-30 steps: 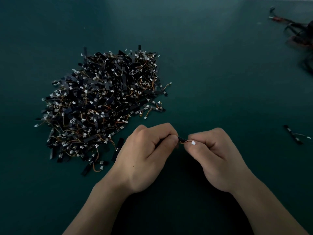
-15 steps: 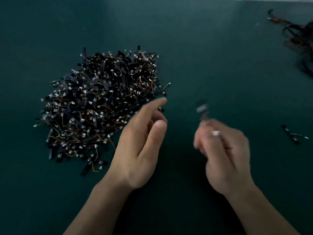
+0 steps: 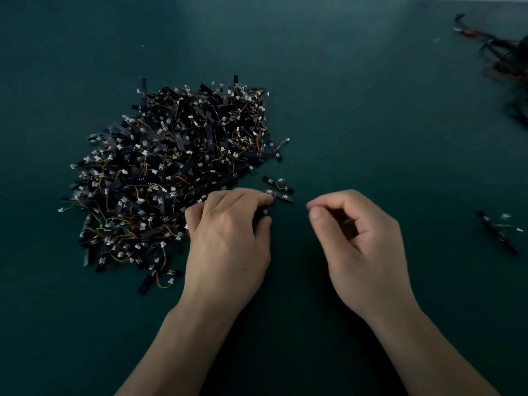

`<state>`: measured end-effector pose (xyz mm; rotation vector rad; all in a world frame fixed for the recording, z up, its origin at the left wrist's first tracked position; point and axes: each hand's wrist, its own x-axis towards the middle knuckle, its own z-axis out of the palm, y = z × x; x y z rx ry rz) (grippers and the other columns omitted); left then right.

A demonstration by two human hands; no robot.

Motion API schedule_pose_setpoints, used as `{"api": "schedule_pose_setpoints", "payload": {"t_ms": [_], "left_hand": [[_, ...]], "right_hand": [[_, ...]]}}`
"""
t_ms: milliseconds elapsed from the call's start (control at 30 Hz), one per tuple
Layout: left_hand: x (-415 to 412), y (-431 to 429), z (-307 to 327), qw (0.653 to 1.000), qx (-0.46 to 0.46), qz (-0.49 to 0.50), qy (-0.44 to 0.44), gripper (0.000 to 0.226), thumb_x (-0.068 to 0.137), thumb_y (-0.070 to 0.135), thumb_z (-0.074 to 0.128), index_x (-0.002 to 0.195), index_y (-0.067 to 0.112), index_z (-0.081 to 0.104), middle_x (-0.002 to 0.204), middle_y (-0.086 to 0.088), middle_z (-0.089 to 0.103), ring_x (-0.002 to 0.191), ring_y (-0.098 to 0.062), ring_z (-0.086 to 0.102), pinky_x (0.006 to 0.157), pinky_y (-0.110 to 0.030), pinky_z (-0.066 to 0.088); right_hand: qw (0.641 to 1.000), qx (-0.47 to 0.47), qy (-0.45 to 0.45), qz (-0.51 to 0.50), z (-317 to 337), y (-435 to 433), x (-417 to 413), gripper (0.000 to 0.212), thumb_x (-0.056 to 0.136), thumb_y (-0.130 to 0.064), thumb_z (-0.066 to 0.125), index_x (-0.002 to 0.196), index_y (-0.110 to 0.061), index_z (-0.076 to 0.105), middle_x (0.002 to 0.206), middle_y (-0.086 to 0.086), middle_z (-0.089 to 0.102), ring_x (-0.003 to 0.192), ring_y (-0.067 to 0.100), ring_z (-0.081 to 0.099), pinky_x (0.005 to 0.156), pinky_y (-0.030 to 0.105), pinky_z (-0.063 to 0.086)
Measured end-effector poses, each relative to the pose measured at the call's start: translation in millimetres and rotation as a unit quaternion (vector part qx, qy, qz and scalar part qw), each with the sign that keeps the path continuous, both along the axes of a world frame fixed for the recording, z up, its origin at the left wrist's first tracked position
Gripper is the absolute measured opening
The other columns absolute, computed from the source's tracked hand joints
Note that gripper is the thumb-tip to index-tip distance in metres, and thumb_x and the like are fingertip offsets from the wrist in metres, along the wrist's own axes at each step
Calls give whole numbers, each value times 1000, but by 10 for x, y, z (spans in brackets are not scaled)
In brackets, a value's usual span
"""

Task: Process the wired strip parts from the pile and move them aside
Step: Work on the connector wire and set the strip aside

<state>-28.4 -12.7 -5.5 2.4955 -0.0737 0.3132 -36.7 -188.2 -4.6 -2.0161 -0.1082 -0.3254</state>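
Left hand (image 3: 228,238) touches a strip (image 3: 285,198) at the right edge of the pile (image 3: 171,172), grip unclear; right hand (image 3: 357,238) loosely curled, empty. Best pinch one strip, untangled.

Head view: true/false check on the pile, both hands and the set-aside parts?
1. The pile of wired strip parts lies in front of the left hand. True.
2. The right hand holds a strip part. False: its fingers are loosely curled, with nothing visible in them.
3. The left hand's fingers reach the pile's near right edge. True.
4. The set-aside strip parts lie left of the pile. False: they lie at the far right of the green mat, beyond the right hand.
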Motion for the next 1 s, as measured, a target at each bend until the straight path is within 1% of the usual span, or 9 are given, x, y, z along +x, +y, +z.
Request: {"api": "schedule_pose_setpoints", "payload": {"t_ms": [100, 233, 300, 433, 533, 600, 667, 833, 1000], "left_hand": [[-3, -15, 27, 1000, -19, 14, 1, 29, 88, 10, 78, 98, 33, 65, 88, 25, 63, 96, -7, 54, 90, -26, 20], [-11, -12, 0, 999, -15, 14, -27, 29, 90, 1, 75, 93, 28, 63, 82, 20, 59, 86, -13, 52, 87, -32, 28], [-2, 6, -16, 999, -17, 15, -34, 22, 92, 7, 74, 99, 27, 66, 92, 18, 63, 93, -18, 54, 90, -35, 34], [-17, 3, -16, 999, 43, 14, -17, 39, 94, 25, 73, 133, 28, 67, 136, 12, 59, 128, -19, 41, 100, -31, 19], [-22, -11, -34, 997, 70, -5, 10, 31, 97, 37, 69, 128, 30, 71, 147, 7, 55, 136, -23, 35, 105, -39, 17], [-16, -8, -44, 997, 72, -5, 14, 22, 97, 40, 69, 118, 34, 73, 149, 5, 55, 137, -23, 34, 105, -41, 17], [-16, -1, -50, 998, 56, -8, 10, 11, 95, 37, 71, 106, 37, 74, 146, 8, 57, 136, -22, 37, 103, -40, 17], [-24, -15, -35, 997, -4, -30, -73, 7, 97, 28, 72, 99, 35, 72, 122, 22, 66, 121, -11, 53, 99, -35, 21], [-22, -25, 21, 988, -69, -47, -126, 8, 94, 29, 72, 100, 33, 74, 99, 26, 68, 101, -2, 63, 99, -39, 34]], "right_hand": [[998, 44, 7, -34, -14, -6, 14, 11, 100, -22, 66, 100, -29, 74, 79, -19, 67, 69, 5, 63, 60, 7, 42], [997, 65, 24, -39, -29, -17, 15, 18, 102, -16, 66, 105, -32, 73, 76, -21, 64, 56, 6, 56, 51, 12, 41], [998, 54, 31, -29, -35, -19, 19, 21, 103, -13, 66, 104, -32, 73, 76, -21, 64, 52, 7, 54, 49, 13, 41], [997, 68, 20, 8, -2, -1, 7, 20, 98, -9, 64, 89, -24, 72, 66, -10, 59, 51, 8, 49, 47, 16, 36], [993, 112, 19, 34, 9, -17, -2, 21, 90, -6, 53, 76, -16, 65, 69, 8, 60, 60, 29, 53, 53, 41, 41], [993, 110, 14, 34, 15, -23, 7, 29, 92, -7, 48, 66, -16, 57, 75, 5, 64, 72, 25, 59, 63, 31, 47], [994, 103, 20, 27, 8, -34, 16, 35, 96, -9, 46, 64, -19, 54, 79, 2, 67, 78, 22, 62, 68, 24, 48], [995, 90, 32, 30, -22, -46, 4, 33, 93, -4, 47, 80, -27, 66, 77, 11, 66, 72, 41, 57, 64, 51, 44], [994, 108, 26, 26, -7, -25, -4, 30, 103, -29, 46, 88, -24, 71, 80, 8, 69, 71, 29, 62, 62, 39, 48]]}}
